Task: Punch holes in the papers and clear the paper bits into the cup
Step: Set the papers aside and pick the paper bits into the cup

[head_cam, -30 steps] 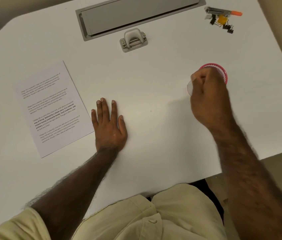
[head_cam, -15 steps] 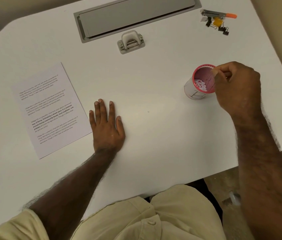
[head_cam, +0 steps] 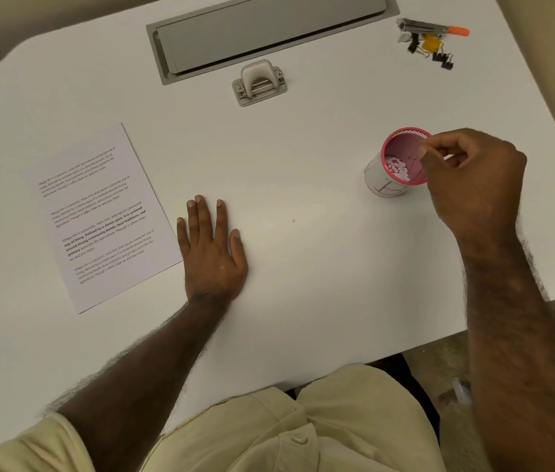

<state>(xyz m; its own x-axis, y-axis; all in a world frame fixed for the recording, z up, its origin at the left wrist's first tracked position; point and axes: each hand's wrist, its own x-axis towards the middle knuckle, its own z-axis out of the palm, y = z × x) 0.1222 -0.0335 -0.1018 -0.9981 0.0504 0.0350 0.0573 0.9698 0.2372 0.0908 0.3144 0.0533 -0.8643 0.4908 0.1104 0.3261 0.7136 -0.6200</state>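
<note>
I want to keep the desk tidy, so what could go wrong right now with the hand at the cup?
The right hand is at the rim of the pink cup, which already holds paper bits; a nudge might tip it and spill them. It also stands toward the table edge, so bits could scatter to the floor.

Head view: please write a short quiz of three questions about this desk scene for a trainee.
1. True or false: the left hand lies flat on the table.
2. Where are the paper bits? A in the cup; B on the paper sheet; C on the hole punch.
3. Fill in: the right hand is at the cup's ____.

Key: 1 true; 2 A; 3 rim.
</note>
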